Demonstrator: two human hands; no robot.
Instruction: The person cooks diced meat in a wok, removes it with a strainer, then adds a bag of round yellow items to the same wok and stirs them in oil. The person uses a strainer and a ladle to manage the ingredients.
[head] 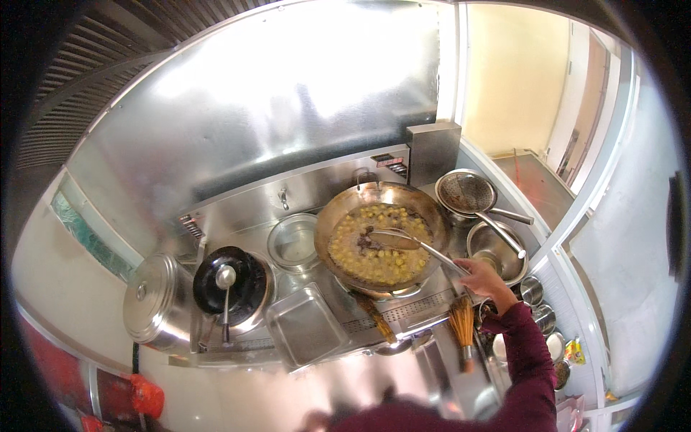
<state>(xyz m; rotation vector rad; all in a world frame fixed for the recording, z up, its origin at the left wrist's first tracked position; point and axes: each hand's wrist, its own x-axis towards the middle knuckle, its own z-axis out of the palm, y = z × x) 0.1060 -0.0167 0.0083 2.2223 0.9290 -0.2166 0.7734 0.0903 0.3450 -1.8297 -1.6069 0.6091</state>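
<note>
My right hand (482, 279) is closed around the metal handle of a long-handled skimmer (397, 239). The skimmer's head hangs over the middle of a large wok (337, 208) on the stove. In the wok's bubbling oil float many small yellow-green pieces (394, 264), with a dark patch near the skimmer's head. A bamboo wok brush (461, 326) lies just below my right forearm. My left hand is out of view.
A perforated strainer (465, 190) and a steel bowl (499, 251) stand right of the wok. Leftward are a water basin (294, 243), a rectangular tray (305, 326), a black pan (208, 281) with a ladle (225, 278), and a lidded pot (154, 297). Several seasoning containers (542, 318) line the right.
</note>
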